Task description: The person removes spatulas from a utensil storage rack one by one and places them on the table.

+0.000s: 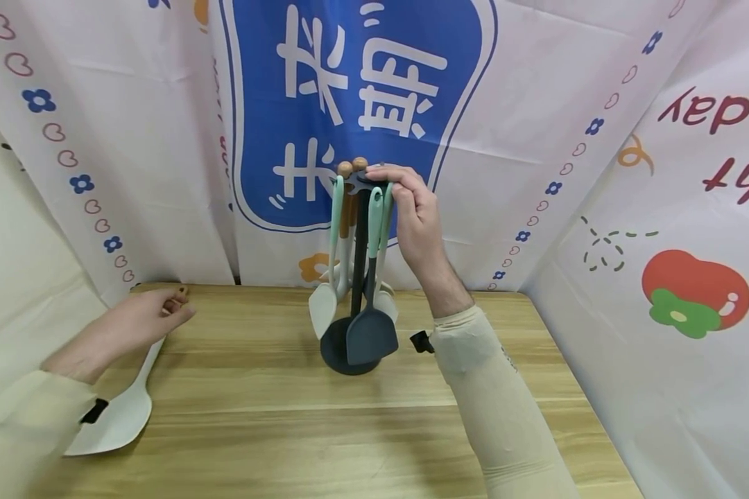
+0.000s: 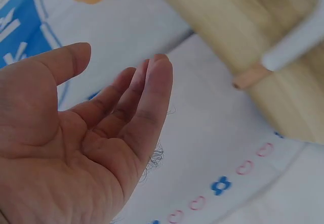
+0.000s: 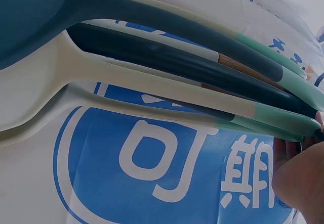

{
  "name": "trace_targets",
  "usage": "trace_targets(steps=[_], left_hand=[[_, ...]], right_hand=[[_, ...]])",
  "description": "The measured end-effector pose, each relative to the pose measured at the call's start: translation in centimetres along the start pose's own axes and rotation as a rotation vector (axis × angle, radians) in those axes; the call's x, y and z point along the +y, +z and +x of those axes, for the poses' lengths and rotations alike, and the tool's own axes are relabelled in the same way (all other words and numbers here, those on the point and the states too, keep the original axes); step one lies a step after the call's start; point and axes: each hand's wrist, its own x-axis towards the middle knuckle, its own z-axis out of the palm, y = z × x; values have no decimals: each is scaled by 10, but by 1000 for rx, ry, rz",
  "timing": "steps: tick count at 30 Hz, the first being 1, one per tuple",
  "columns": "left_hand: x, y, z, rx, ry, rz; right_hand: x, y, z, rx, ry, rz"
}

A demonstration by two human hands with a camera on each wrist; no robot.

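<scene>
A black utensil stand (image 1: 333, 353) with a round base holds several hanging kitchen tools. Among them are a dark turner (image 1: 372, 337) with a mint handle, a pale spoon-like tool (image 1: 322, 310) and tools with wooden handle ends (image 1: 359, 163). My right hand (image 1: 417, 215) grips the top of the stand from the right, beside the mint handles; its fingertips are partly hidden in the right wrist view. At the left, a white spatula (image 1: 117, 421) lies on the table. Over its handle hovers my left hand (image 1: 127, 326), fingers loosely bent, palm holding nothing in the left wrist view.
The wooden table (image 1: 256, 430) ends at a printed cloth backdrop (image 1: 524, 90) behind the stand. More cloth rises along the left and right sides. The white spatula lies close to the left table edge.
</scene>
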Motion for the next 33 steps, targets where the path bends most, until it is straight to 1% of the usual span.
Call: trace_targets(steps=[4, 7, 12, 22, 33], left_hand=[[22, -1, 4, 60, 27, 27], [38, 0, 7, 77, 47, 18], [58, 2, 14, 54, 54, -58], [95, 3, 23, 39, 42, -122], [125, 5, 28, 87, 79, -188]], right_hand=[[-1, 0, 0, 3, 2, -3], [0, 0, 0, 4, -2, -4], [0, 0, 0, 3, -4, -7], [0, 1, 0, 9, -9, 2], [-1, 2, -1, 12, -3, 6]])
